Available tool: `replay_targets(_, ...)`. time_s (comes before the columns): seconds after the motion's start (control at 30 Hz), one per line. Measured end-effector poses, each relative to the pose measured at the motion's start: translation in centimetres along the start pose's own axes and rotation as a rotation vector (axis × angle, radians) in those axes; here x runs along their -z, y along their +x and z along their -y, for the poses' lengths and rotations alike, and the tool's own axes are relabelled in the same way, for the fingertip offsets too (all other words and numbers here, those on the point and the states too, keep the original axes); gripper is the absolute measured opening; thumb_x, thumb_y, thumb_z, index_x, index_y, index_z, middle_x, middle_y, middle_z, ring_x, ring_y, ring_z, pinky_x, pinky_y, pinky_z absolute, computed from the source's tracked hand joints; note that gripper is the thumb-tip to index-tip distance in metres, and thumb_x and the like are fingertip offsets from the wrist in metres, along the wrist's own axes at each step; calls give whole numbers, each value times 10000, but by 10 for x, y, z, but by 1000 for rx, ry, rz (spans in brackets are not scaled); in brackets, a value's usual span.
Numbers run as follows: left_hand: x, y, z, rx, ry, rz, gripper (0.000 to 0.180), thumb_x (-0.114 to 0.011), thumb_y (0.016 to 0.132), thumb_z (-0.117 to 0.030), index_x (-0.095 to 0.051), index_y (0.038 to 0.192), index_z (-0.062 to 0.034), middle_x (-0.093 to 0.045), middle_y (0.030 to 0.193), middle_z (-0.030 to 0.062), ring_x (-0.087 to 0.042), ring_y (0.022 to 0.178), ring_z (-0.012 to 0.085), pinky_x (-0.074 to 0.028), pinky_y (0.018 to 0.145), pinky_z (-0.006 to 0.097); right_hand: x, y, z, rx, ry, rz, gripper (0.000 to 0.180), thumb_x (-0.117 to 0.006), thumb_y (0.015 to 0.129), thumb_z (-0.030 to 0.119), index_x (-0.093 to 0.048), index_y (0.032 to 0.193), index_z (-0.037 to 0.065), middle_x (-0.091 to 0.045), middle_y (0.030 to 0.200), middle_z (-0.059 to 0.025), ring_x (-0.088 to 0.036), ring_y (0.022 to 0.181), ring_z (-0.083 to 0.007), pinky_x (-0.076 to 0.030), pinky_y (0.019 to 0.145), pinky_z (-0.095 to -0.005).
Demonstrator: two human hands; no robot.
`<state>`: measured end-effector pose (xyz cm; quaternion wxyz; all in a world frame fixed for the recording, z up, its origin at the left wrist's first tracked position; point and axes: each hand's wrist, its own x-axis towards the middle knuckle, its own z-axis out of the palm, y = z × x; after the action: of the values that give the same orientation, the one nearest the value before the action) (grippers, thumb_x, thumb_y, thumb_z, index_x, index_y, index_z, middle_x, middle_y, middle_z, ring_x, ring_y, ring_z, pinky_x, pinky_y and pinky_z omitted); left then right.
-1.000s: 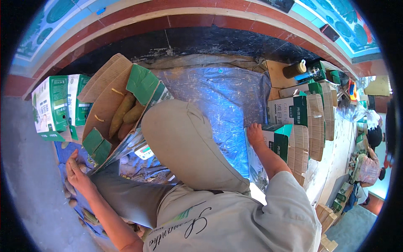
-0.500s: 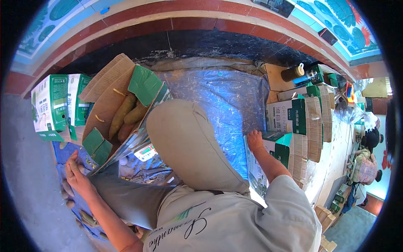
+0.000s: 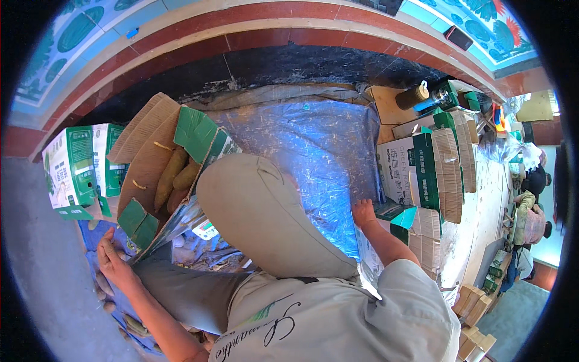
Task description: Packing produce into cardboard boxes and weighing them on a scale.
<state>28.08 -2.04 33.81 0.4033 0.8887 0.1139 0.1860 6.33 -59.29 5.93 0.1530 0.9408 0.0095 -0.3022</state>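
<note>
An open cardboard box [image 3: 132,175] with green flaps stands tilted at my left, holding several long greenish-brown vegetables [image 3: 172,175] like radishes. Beside its near green flap is my left hand [image 3: 116,260], fingers stretched out and nothing in them. At my right side my right hand [image 3: 363,213] has its fingers bent over the far edge of a white and green cardboard box [image 3: 386,241]. My forearm and sleeve hide part of that box. Between my legs, partly covered by the tilted box, shows a device with a small display [image 3: 206,230].
More white and green boxes [image 3: 398,172] with raised brown flaps line the right, with a dark bottle [image 3: 413,95] behind. Two cartons [image 3: 72,169] stand far left. A blue tarp [image 3: 283,133] covers the floor ahead. Loose vegetables [image 3: 136,326] lie lower left. Another person [image 3: 531,220] sits far right.
My right hand and the box under it have come slightly nearer to me, away from the box beyond. My left hand stays beside the tilted box. The whole view has shifted a little.
</note>
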Motion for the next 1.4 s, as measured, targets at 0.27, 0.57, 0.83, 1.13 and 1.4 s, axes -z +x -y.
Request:
replay_targets(0.27,-1,-1,-1,11,-25,-1,288,-440,982,-213,-629,981,5,-647,1046,106,-553,949,146,-406,866,280,33,42,-5,-112,44,-102,178,-508,818,192,-653,906,139,-618,945,-71,-571,916,-238,-394,787,-400)
replay_targets(0.57,0,2,2,-7,49,15,298,-438,983,-215,-635,978,9,-651,1023,93,-558,913,141,-426,829,275,73,80,-61,-402,43,-101,210,-506,828,198,-645,976,144,-606,1031,-59,-538,1031,-236,-404,851,-413)
replay_targets(0.83,-3,-2,-4,-25,48,10,295,-435,983,-201,-633,983,18,-650,1026,86,-560,919,141,-426,840,274,109,103,-151,-509,-198,-10,334,-428,897,207,-616,1158,116,-494,1309,-107,-368,1255,-282,-163,1062,-571)
replay_targets(1.13,-2,2,4,-10,47,21,279,-436,982,-191,-628,970,12,-650,1033,83,-557,930,138,-426,846,276,76,73,-172,-509,-244,125,344,-421,883,222,-621,1141,113,-510,1250,-79,-393,1213,-261,-93,1075,-608)
replay_targets(1.4,-2,-1,-2,-38,89,97,239,-450,961,-143,-626,963,19,-647,1016,101,-572,957,171,-429,881,297,34,34,-152,-535,-129,209,285,-520,826,224,-657,1069,164,-601,1140,-55,-498,1139,-228,-252,1022,-521)
